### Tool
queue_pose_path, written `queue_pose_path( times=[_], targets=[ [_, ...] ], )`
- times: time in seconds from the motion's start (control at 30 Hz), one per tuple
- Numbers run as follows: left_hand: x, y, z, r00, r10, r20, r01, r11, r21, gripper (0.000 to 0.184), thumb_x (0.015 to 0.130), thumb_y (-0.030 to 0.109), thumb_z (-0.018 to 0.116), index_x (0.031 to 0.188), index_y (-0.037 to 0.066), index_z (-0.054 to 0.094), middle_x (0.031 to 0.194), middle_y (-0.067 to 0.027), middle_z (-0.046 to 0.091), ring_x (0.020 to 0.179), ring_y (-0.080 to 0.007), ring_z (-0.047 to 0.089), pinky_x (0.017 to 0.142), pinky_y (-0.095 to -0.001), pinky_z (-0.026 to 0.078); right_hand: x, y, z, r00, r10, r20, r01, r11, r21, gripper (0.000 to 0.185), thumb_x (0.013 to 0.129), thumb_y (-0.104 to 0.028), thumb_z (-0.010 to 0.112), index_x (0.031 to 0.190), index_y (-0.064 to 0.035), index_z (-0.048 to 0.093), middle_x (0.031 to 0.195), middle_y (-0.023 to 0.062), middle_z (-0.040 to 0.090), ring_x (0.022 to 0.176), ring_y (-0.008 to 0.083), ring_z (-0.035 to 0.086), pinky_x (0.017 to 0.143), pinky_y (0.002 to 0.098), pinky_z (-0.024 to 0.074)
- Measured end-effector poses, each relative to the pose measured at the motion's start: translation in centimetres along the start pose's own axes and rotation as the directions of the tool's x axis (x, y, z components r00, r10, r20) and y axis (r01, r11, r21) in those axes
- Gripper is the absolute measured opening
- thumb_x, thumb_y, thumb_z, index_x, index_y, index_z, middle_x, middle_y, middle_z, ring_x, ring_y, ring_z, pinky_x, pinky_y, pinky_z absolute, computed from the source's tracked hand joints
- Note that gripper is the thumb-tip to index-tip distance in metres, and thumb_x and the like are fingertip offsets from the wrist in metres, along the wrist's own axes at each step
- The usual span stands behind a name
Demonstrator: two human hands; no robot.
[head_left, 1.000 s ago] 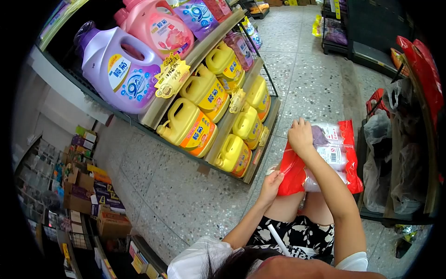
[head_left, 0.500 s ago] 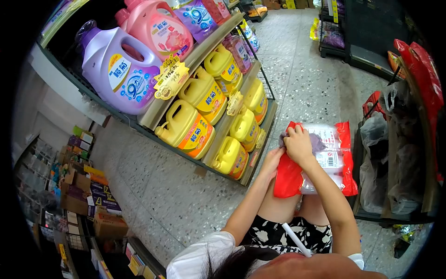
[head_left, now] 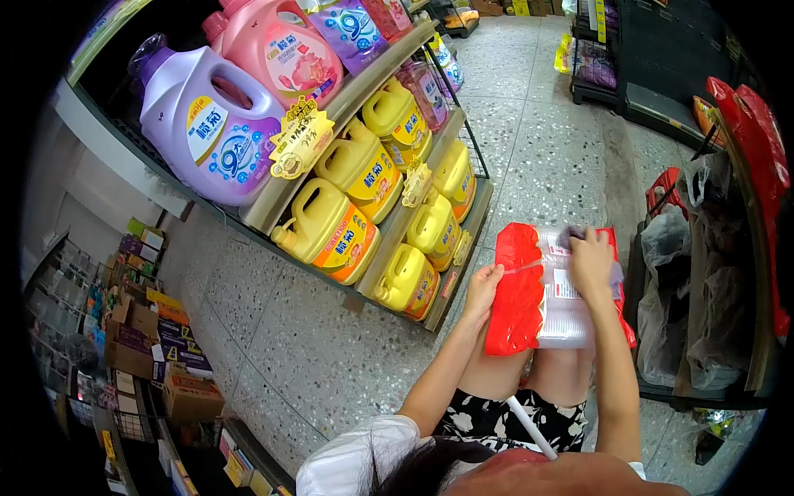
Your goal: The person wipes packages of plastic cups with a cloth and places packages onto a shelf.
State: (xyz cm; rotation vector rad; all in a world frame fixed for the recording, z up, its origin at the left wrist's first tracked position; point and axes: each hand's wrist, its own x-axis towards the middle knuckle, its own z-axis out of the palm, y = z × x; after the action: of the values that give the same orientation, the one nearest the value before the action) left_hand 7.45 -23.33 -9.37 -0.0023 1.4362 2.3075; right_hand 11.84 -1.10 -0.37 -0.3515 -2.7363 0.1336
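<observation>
A red and clear plastic pack [head_left: 519, 310] rests on my lap, with rows of clear stacked items, probably disposable cups, showing through it. My left hand [head_left: 485, 289] pinches the pack's red left edge between thumb and fingers. Over the clear right part, my right hand [head_left: 592, 263] is closed on a grey-purple cloth [head_left: 616, 278] and presses it against the pack. Bits of the cloth stick out on both sides of that hand. A white label with a barcode is partly visible beside the right hand.
To the left stands a shelf rack [head_left: 364, 277] with yellow jugs [head_left: 335, 231], a purple detergent bottle [head_left: 207, 124] and a pink bottle [head_left: 281, 54]. At right, a low rack holds plastic-wrapped goods [head_left: 664, 289]. Cardboard boxes [head_left: 190, 393] sit at lower left. Speckled floor [head_left: 529, 149] lies between the racks.
My right hand has moved right with the cloth, from the pack's upper left to its right side. My left hand now grips the left edge slightly lower and further left.
</observation>
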Motion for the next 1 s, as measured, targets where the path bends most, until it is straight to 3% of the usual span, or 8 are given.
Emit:
queue_pose_path(
  times=[0.13,0.23,0.37,0.47,0.6,0.67,0.77,1.0],
  targets=[
    [-0.2,0.4,0.5,1.0,-0.007,-0.012,0.007,1.0,0.021,0.019,0.098,0.02,0.057,0.1,0.003,0.065,0.095,-0.0044,0.069,0.082,-0.0098,0.064,0.077,-0.0251,0.052,-1.4,4.8,-0.6,0.986,0.16,0.039,-0.158,0.986,-0.058,0.019,0.08,-0.011,0.057,0.091,-0.01,0.072,0.105,0.0109,0.058,0.102,0.0344,0.053,0.08,0.0462,0.0466],
    [0.6,-0.6,0.1,1.0,0.02,-0.014,-0.019,0.998,0.059,0.02,0.098,0.021,0.057,0.1,0.003,0.065,0.096,-0.0046,0.069,0.083,-0.0099,0.064,0.078,-0.0253,0.051,-2.3,5.9,-0.9,0.978,0.195,0.08,-0.196,0.981,-0.001,0.021,0.079,-0.01,0.057,0.094,-0.0095,0.072,0.106,0.0108,0.059,0.101,0.0351,0.053,0.08,0.047,0.0465],
    [0.6,-0.9,0.0,1.0,0.021,-0.011,-0.021,0.997,0.069,0.021,0.1,0.021,0.054,0.102,0.003,0.064,0.098,-0.0052,0.069,0.086,-0.0105,0.064,0.082,-0.0268,0.051,-2.0,4.7,-1.5,0.995,0.095,0.036,-0.096,0.994,0.048,0.024,0.077,-0.008,0.057,0.096,-0.0096,0.072,0.105,0.0118,0.059,0.098,0.036,0.053,0.079,0.047,0.0472],
    [-0.3,0.1,0.9,1.0,-0.022,0.009,0.022,0.999,-0.048,0.022,0.1,0.022,0.052,0.106,0.003,0.062,0.102,-0.0064,0.068,0.09,-0.0121,0.064,0.084,-0.0285,0.051,-1.7,3.0,-1.8,1.0,-0.01,0.001,0.01,0.99,0.137,0.024,0.076,-0.007,0.058,0.096,-0.0094,0.072,0.104,0.0124,0.059,0.095,0.0363,0.054,0.077,0.0465,0.0479],
    [-0.2,0.1,1.0,1.0,0.013,0.0,-0.013,1.0,-0.019,0.023,0.101,0.021,0.05,0.109,0.002,0.06,0.106,-0.0083,0.067,0.092,-0.0146,0.064,0.085,-0.0303,0.051,-2.0,-0.8,-2.3,0.997,-0.073,-0.008,0.073,0.981,0.182,0.021,0.078,-0.008,0.057,0.094,-0.0071,0.072,0.1,0.0138,0.059,0.092,0.0367,0.056,0.077,0.0453,0.0494],
    [-0.3,0.2,1.1,0.999,0.039,-0.01,-0.039,0.999,0.022,0.024,0.102,0.021,0.049,0.109,0.0,0.059,0.106,-0.0099,0.067,0.093,-0.0151,0.064,0.084,-0.0299,0.052,-2.4,-2.3,-3.4,0.986,-0.165,0.002,0.162,0.968,0.192,0.031,0.076,-0.003,0.059,0.104,-0.0063,0.07,0.104,0.0156,0.059,0.091,0.0379,0.055,0.08,0.0444,0.0492],
    [-0.8,0.6,2.1,0.999,-0.019,-0.031,0.017,0.996,-0.083,0.024,0.102,0.021,0.048,0.109,0.001,0.059,0.104,-0.0092,0.067,0.092,-0.0146,0.064,0.082,-0.0294,0.052,-3.3,-4.5,-3.3,0.984,-0.173,0.037,0.158,0.953,0.257,0.029,0.075,-0.003,0.061,0.102,-0.0058,0.07,0.106,0.0142,0.058,0.094,0.0364,0.054,0.079,0.0441,0.0492],
    [-0.5,-0.7,1.7,1.0,-0.001,-0.021,0.0,0.997,-0.081,0.021,0.102,0.02,0.049,0.11,0.003,0.059,0.101,-0.0073,0.066,0.086,-0.0143,0.065,0.078,-0.0309,0.054,-5.5,-6.9,-4.2,0.955,-0.287,-0.081,0.298,0.919,0.258,0.021,0.072,-0.005,0.061,0.09,-0.0036,0.07,0.102,0.0122,0.057,0.094,0.0336,0.053,0.077,0.0416,0.0485]
  ],
)
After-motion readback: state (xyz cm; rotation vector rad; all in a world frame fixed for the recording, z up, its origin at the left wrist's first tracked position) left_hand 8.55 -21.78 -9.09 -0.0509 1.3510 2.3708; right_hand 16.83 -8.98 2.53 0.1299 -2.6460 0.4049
